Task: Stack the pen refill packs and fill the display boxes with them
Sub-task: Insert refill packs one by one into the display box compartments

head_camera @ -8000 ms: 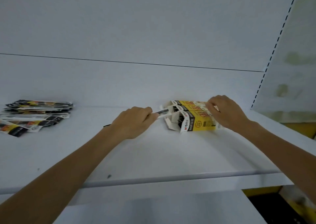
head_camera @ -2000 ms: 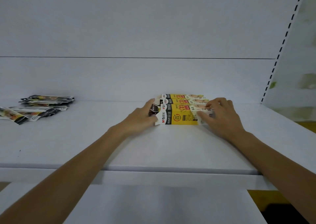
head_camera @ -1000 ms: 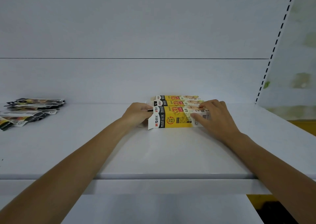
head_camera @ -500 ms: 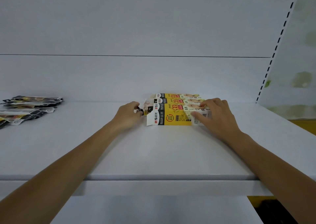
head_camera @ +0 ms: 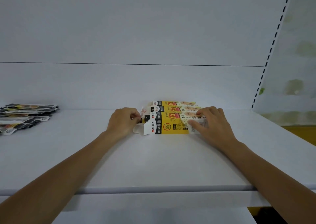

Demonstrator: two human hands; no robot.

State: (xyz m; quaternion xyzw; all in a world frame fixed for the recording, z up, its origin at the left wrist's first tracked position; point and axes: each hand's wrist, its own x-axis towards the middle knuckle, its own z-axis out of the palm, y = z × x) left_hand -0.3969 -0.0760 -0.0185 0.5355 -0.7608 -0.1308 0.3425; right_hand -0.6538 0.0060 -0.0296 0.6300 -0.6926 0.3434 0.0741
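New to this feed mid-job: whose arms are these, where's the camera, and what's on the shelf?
No machine here: these are a person's two bare arms, filmed by one camera worn on the head, looking forward and down. On the white shelf three yellow display boxes lie on their sides, and a pile of refill packs sits far left. The right hand grips the front box, thumb on its near face. The left hand has its fingers curled at that box's open end, by something dark. I cannot tell whether it holds anything.
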